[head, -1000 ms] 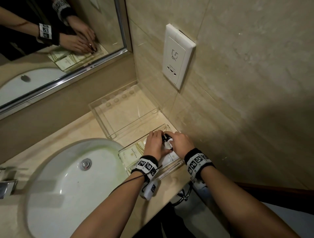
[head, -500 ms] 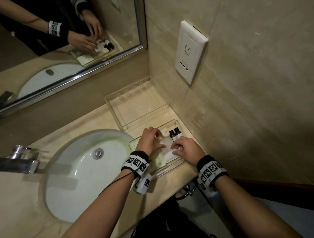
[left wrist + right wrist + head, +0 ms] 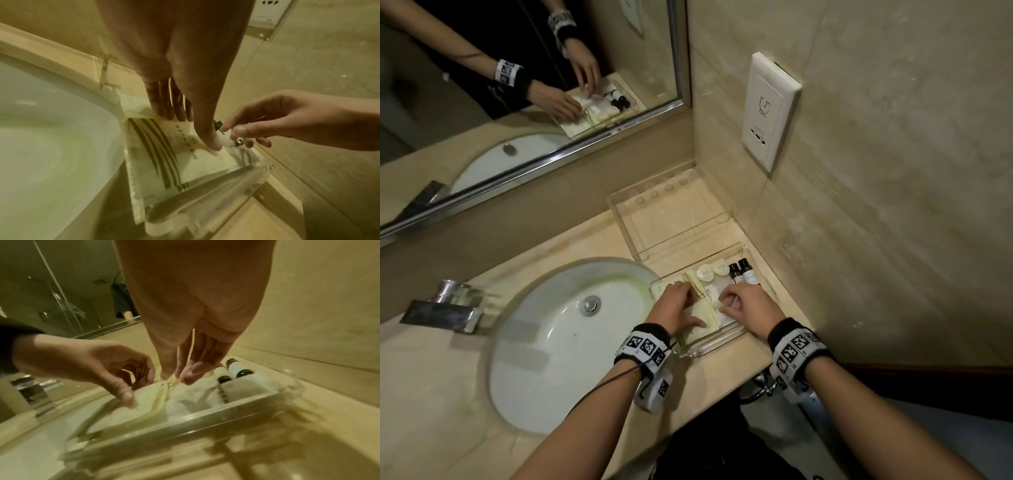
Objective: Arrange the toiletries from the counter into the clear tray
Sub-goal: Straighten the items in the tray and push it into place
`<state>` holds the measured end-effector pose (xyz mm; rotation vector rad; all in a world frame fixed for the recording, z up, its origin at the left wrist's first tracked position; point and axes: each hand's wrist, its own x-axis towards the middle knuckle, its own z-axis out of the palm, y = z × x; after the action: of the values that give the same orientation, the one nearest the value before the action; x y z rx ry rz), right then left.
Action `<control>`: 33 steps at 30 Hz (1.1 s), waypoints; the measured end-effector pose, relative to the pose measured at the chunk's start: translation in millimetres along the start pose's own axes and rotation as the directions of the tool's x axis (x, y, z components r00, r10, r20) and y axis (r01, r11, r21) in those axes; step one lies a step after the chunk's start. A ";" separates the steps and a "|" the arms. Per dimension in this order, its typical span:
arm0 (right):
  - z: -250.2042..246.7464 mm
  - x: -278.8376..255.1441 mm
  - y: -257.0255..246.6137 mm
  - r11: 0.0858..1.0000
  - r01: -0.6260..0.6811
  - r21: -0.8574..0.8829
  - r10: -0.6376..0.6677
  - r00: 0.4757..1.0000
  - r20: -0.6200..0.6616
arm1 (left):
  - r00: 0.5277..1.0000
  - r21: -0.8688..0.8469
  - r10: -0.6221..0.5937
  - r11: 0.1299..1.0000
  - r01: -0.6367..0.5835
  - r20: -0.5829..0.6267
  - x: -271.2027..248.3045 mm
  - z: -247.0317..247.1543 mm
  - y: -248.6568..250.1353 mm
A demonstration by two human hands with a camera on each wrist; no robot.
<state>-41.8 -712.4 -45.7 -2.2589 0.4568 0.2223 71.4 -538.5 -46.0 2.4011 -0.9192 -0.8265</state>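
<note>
With both hands down in the clear tray, lower centre of head frame, just right of the sink on the beige counter. Left hand lying on a cream sachet with dark stripes: four fingers straight and close together on its far edge, thumb pressed flat on its printed face, nothing curled round it. Right hand hovering over the white packets mid-tray, fingers loosely bent and slightly apart; tips at or just above the packets, contact hard to tell, no visible grip on anything. Sachet stack filling the left part of the tray, near the sink side. Two round white soaps at the far edge of the tray, two small dark-capped bottles lying side by side, touching, in the far right corner by the wall. Second clear tray just behind, toward the mirror at upper left. White socket plate on the wall, upper right of centre. Metal tap at left of the sink. Wrist views blurred toward the near tray wall.
</note>
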 end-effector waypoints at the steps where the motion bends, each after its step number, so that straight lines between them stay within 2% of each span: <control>1: 4.1 1.2 -5.2 1.000 -0.018 0.017 0.017 1.000 0.013 | 1.000 -0.011 0.001 1.000 -0.001 -0.006 -0.9 -0.1 -1.2; 6: 23.6 6.2 -18.4 0.987 -0.151 0.047 0.148 0.987 0.062 | 0.999 -0.037 -0.034 0.999 0.033 -0.034 -7.4 3.7 -4.5; 12: 29.0 1.2 -20.9 0.981 -0.195 0.014 0.195 0.981 0.002 | 0.995 -0.076 -0.053 0.996 0.046 -0.085 -13.1 10.7 -6.4; 17: 25.1 -2.5 -21.3 0.982 -0.189 0.028 0.189 0.982 0.015 | 0.992 -0.072 -0.047 0.997 0.038 -0.119 -14.4 14.1 -4.7; 20: 13.9 -7.2 -15.9 0.966 -0.243 0.087 0.246 0.969 -0.023 | 0.981 -0.114 -0.056 0.993 0.035 -0.185 -18.3 7.2 -4.4; 22: 4.4 -12.0 -6.1 0.946 -0.301 0.116 0.309 0.950 -0.053 | 0.960 -0.205 -0.115 0.977 0.063 -0.253 -22.9 0.4 -7.6; 26: -8.1 -24.7 19.2 0.840 -0.480 0.251 0.506 0.861 -0.047 | 0.888 -0.380 -0.344 0.899 0.217 -0.304 -30.5 -6.3 -22.9; 28: -7.8 -28.4 31.9 0.777 -0.552 0.302 0.578 0.816 0.001 | 0.850 -0.459 -0.474 0.822 0.335 -0.229 -33.8 -5.8 -27.6; 30: -7.8 -28.8 40.7 0.702 -0.607 0.373 0.637 0.769 0.051 | 0.813 -0.573 -0.572 0.704 0.419 -0.108 -36.5 -2.3 -32.1; 33: -7.0 -26.5 43.8 0.583 -0.669 0.461 0.695 0.704 0.144 | 0.783 -0.688 -0.620 0.549 0.474 0.043 -39.8 2.7 -35.5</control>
<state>-83.3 -737.8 -63.1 -1.4923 1.2735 0.3900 61.5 -486.6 -53.6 2.0227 0.2736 -0.8904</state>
